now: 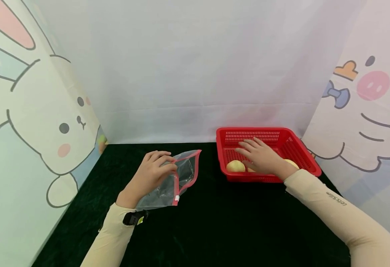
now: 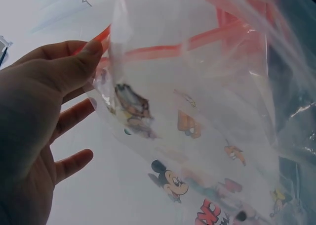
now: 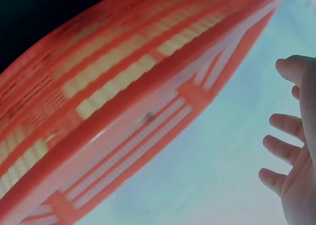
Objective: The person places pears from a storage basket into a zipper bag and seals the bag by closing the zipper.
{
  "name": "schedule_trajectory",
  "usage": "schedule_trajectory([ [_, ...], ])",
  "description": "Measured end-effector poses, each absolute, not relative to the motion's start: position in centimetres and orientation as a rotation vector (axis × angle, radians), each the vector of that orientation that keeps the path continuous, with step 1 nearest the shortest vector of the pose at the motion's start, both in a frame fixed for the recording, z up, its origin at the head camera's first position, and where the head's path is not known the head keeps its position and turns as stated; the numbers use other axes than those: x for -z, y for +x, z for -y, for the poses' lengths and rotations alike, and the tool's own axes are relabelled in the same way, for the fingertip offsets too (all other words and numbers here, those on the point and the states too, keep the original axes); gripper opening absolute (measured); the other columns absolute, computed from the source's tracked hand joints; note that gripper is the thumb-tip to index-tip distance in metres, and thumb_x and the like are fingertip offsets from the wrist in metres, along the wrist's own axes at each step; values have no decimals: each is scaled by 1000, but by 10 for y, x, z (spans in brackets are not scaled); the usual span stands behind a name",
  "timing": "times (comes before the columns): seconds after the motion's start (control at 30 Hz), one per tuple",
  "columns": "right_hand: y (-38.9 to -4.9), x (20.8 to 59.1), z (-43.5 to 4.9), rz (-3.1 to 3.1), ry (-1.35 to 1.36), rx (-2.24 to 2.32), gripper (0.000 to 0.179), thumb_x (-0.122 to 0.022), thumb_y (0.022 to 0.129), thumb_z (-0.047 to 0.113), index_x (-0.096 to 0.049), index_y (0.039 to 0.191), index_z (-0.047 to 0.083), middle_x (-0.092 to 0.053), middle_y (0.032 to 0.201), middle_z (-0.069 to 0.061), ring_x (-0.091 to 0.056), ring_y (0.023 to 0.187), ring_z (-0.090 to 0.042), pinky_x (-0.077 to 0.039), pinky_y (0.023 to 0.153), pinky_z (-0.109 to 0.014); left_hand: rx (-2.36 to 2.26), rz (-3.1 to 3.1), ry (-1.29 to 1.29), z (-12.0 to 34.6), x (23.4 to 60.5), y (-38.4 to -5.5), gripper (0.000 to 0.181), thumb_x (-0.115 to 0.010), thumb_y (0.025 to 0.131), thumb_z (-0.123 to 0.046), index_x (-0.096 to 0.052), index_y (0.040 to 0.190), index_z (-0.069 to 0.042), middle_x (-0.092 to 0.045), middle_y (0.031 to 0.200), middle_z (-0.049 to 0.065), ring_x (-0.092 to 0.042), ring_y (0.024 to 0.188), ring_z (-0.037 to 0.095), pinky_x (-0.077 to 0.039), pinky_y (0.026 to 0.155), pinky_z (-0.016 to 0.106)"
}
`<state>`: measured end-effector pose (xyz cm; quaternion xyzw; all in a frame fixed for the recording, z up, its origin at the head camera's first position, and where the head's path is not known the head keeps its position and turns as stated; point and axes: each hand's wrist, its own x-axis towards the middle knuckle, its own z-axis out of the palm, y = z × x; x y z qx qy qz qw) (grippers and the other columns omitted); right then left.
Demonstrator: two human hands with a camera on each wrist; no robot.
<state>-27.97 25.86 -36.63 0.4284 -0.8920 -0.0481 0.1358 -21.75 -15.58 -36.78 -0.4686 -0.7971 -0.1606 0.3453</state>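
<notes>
A person's left hand (image 1: 151, 174) pinches a limp, pink-trimmed slider bag (image 1: 164, 191), center left, that could sag closed with support on one side only, as the right hand (image 1: 263, 157), grasping nothing, hovers over pale-yellow round produce (image 1: 235, 166) in a red basket (image 1: 296, 152), center right.

one bag (image 1: 166, 190), one basket (image 1: 261, 178)

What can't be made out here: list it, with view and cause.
Head: how many pale round items lie in the red basket; the right hand blocks part of it.
Left wrist: the full pink edging of the clear bag, cut off by the top edge.
Right wrist: the items' outlines, broken up by the basket's slatted side.
</notes>
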Motion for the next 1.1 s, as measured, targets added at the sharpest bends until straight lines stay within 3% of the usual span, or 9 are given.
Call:
schedule_trajectory([
  [0.7,-306,393,-359,3012,783,235,56,-70,92,25,-51,139,1,-55,132,-26,-49,121,-49,-32,103,-69,413,2083,-1196,155,367,-217,25,-84,77,-8,-70,97,-15,-68,109,9,-57,116,34,-42,97,56],
  [1.1,-310,408,-378,3270,591,198,68,-69,91,37,-48,142,-3,-50,134,-34,-44,123,-56,-33,99,-72,421,2096,-1192,154,368,-215,23,-83,78,-8,-71,96,-14,-68,108,10,-57,116,35,-42,97,57],
])
